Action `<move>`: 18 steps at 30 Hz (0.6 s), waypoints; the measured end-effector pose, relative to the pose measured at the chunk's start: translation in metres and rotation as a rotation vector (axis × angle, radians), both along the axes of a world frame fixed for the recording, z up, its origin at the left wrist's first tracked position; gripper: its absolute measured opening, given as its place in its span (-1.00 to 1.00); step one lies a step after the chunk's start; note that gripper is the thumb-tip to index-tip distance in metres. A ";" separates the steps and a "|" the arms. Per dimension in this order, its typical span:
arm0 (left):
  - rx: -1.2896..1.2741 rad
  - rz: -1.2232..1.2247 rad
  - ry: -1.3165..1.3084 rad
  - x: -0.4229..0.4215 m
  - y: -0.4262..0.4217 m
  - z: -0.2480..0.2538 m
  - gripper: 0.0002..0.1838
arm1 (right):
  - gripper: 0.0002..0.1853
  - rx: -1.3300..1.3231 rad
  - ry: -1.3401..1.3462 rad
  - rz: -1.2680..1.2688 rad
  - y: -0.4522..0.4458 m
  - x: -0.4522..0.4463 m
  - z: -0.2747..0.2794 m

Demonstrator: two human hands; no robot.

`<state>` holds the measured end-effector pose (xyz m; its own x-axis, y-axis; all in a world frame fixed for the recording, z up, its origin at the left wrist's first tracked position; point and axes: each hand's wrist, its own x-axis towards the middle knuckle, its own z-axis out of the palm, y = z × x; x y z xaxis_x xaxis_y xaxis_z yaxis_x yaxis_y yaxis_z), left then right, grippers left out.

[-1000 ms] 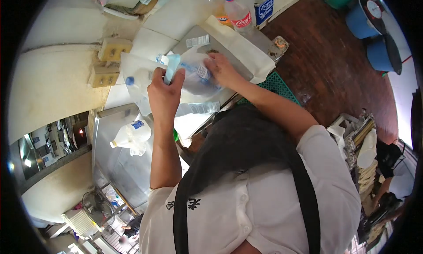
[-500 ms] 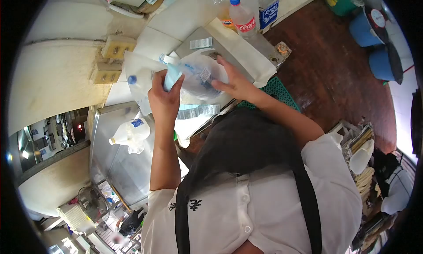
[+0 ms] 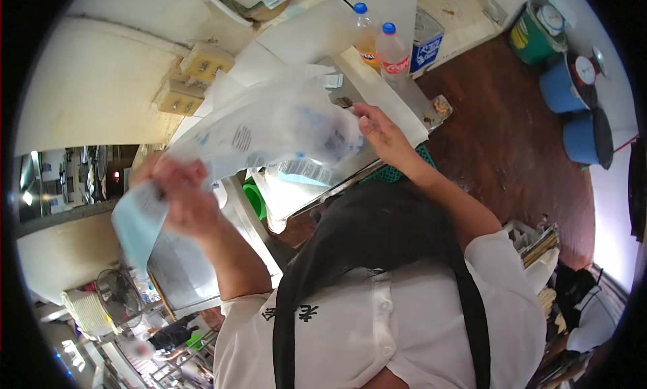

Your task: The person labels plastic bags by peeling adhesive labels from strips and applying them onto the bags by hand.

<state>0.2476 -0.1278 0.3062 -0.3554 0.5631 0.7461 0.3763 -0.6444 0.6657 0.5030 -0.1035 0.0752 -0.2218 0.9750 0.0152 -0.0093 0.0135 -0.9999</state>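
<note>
A large translucent plastic bag (image 3: 269, 119) with blue and dark print stretches between my two hands above the counter. My left hand (image 3: 178, 190), blurred by motion, is closed on one end of it, and a pale blue piece (image 3: 138, 224) hangs below that hand. At the bag's other end, my right hand (image 3: 384, 133) pinches its edge near the steel surface. Under the bag, a printed plastic packet (image 3: 306, 171) lies at the counter's front edge. Whatever else the bag covers is blurred.
Two blue-capped bottles (image 3: 393, 55) and a blue-labelled tin (image 3: 426, 45) stand behind the counter's right part. A steel sink (image 3: 189, 271) is at the left, beside a green container (image 3: 255, 199). Blue buckets (image 3: 586, 136) stand far right; another person (image 3: 600, 318) is at lower right.
My left hand has swung left and down, drawing the bag out long across the counter. My right hand has moved slightly right and now pinches the bag. The view has shifted.
</note>
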 end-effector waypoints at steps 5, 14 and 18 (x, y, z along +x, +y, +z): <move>0.247 -0.286 -0.014 -0.035 -0.027 0.035 -0.85 | -0.42 0.179 -0.062 0.158 0.023 -0.024 0.071; 0.342 -1.267 -0.372 -0.087 -0.067 0.068 -0.83 | -0.32 -0.036 0.146 0.053 0.019 -0.089 0.117; 0.391 -1.467 -0.354 -0.124 -0.071 0.072 -0.90 | -0.30 0.080 -0.215 0.118 0.008 -0.102 0.146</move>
<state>0.1231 -0.1984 0.3781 0.1288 0.3603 0.9239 -0.8486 -0.4420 0.2906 0.4009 -0.0950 0.2215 -0.3406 0.9397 0.0312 0.1971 0.1038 -0.9749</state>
